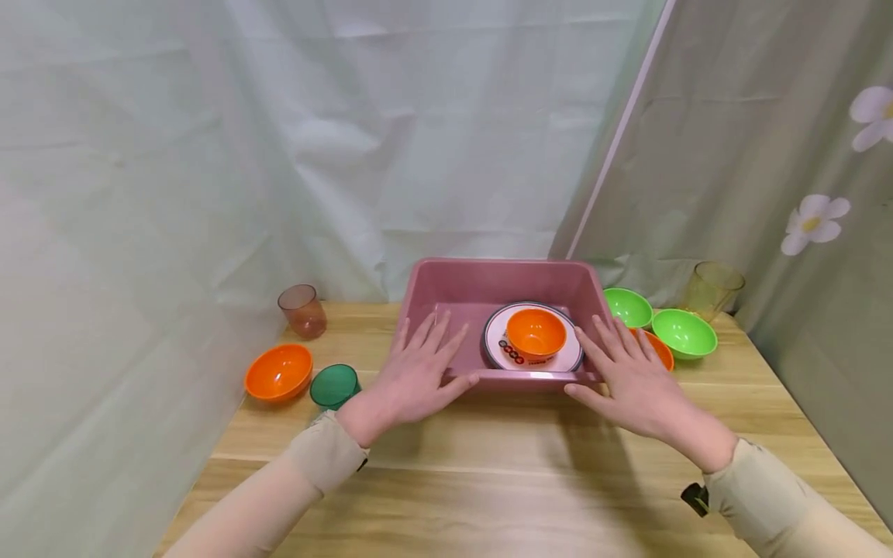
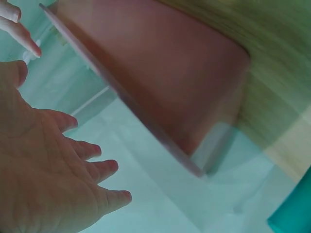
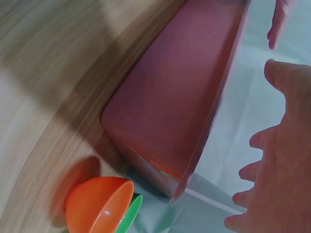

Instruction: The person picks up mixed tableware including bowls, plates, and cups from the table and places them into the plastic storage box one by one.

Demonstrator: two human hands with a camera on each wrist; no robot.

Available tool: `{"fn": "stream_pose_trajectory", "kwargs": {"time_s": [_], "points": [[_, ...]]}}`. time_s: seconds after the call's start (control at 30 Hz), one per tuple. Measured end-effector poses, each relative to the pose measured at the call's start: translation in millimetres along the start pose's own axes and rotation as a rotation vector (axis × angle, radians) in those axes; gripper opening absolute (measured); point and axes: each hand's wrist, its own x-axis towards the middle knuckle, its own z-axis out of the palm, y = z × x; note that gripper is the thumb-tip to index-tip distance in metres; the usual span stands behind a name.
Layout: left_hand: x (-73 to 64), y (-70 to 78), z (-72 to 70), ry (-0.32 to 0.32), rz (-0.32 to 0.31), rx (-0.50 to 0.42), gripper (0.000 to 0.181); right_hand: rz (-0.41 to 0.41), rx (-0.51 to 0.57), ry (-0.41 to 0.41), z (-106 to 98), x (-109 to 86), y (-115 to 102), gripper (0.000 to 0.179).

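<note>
From my head feed I look down into the pink bin [image 1: 488, 280], where a white plate [image 1: 495, 329] with a dark rim lies toward the right and a small orange bowl [image 1: 536, 332] sits upright on it; neither wrist feed gives me those contents. What they do give me is the bin's plain outer front wall and a gap between the fingers and the rim, which the head feed cannot settle. The right wrist feed also shows the side of a second orange bowl [image 3: 97, 206] outside the bin, partly covered from above by the right hand [image 1: 638, 384]. That hand and the left hand [image 1: 415, 376] are both released, fingers straight and spread, above the front corners. The bin stands toward the back of the wooden bench [image 1: 488, 488], oblong, round-cornered, with a smooth, faintly glossy rim.
</note>
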Motion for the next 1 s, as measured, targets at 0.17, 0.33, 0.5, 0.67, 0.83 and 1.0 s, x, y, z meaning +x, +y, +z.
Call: {"fn": "stream_pose_trajectory", "kwargs": {"time_s": [0.17,0.33,0.5,0.67,0.83,1.0], "points": [[-3.0,-0.6,3.2,-0.020,0.001,0.007,0.085,-0.003,-0.005,-0.027,1.9,2.6,-2.5,0.095],[-1.3,1.0,4.5,-0.024,0.009,-0.003,0.086,0.002,-0.018,-0.036,3.2,2.5,-3.7,0.096],[0.8,4.9,6.3,-0.038,0.011,-0.001,0.087,0.000,-0.023,-0.042,3.8,2.6,-3.7,0.096],[-0.2,9.5,6.7,-0.056,0.002,-0.012,0.088,0.007,-0.006,-0.045,2.2,2.4,-1.9,0.095],[0.0,12.3,7.3,-0.065,0.010,-0.008,0.088,0.026,0.025,-0.033,-3.6,0.6,3.7,0.092],[2.6,16.3,7.4,-0.069,0.038,-0.006,0.089,0.063,0.043,-0.025,-13.3,-5.1,15.7,0.088]]}}
